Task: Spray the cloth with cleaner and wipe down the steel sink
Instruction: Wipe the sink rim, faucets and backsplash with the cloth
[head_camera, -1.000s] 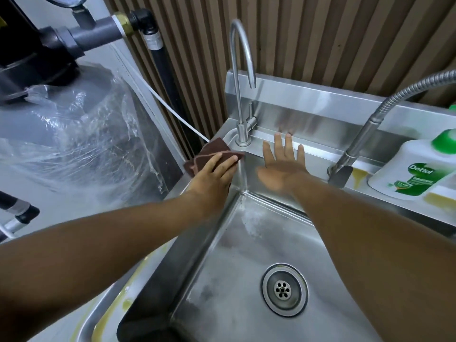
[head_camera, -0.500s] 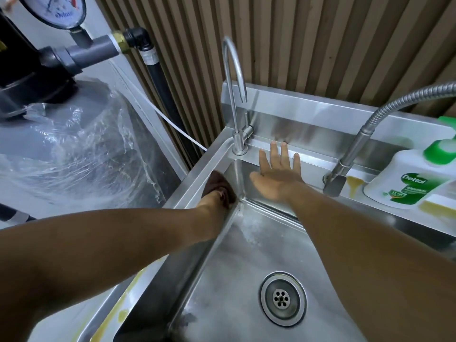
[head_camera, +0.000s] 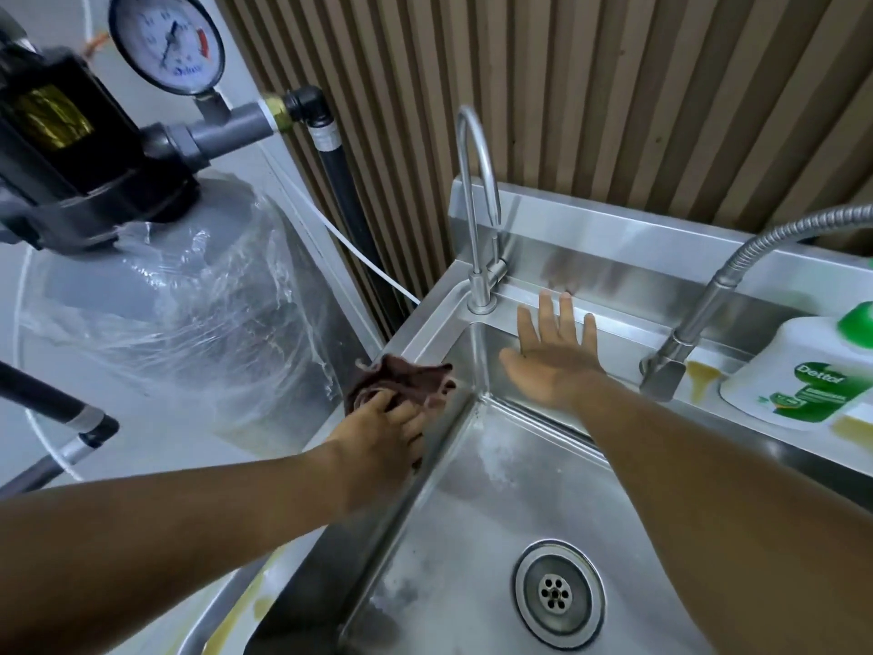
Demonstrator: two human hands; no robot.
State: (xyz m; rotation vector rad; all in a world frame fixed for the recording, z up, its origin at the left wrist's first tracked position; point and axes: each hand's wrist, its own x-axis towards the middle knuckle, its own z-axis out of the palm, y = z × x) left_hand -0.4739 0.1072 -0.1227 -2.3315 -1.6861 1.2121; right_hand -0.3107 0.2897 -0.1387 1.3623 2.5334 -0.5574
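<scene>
View from above of one steel sink point(head_camera: 427, 319) with a single square basin and one round drain point(head_camera: 560, 593) with a perforated strainer near the bottom of the view. Two bare forearms reach in from the near edge.

The left hand point(head_camera: 378, 437) is on the sink's left rim, its fingers curled into one bunched dark brown cloth point(head_camera: 411, 382) and pressing it onto the steel. The cloth lies on that left rim, near the basin's far left corner, at the very edge of the basin.

The right hand point(head_camera: 552, 366) holds nothing. It lies palm down against the basin's far wall and far ledge, its fingers straight and spread apart.

Two taps stand on the far ledge: a tall gooseneck tap point(head_camera: 483, 288) at the far left corner, just left of the right hand, and a flexible-hose tap point(head_camera: 708, 295) to the right. One white bottle point(head_camera: 803, 371) with a green cap and a green Dettol label lies on the ledge at the far right. Yellowish stains point(head_camera: 704, 373) mark the ledge between the hose tap and the bottle.

Left of the sink stands one grey tank point(head_camera: 189, 286) wrapped in clear plastic, with one round pressure gauge point(head_camera: 166, 42) above it. A wall of vertical wooden slats point(head_camera: 614, 87) rises behind the sink.
</scene>
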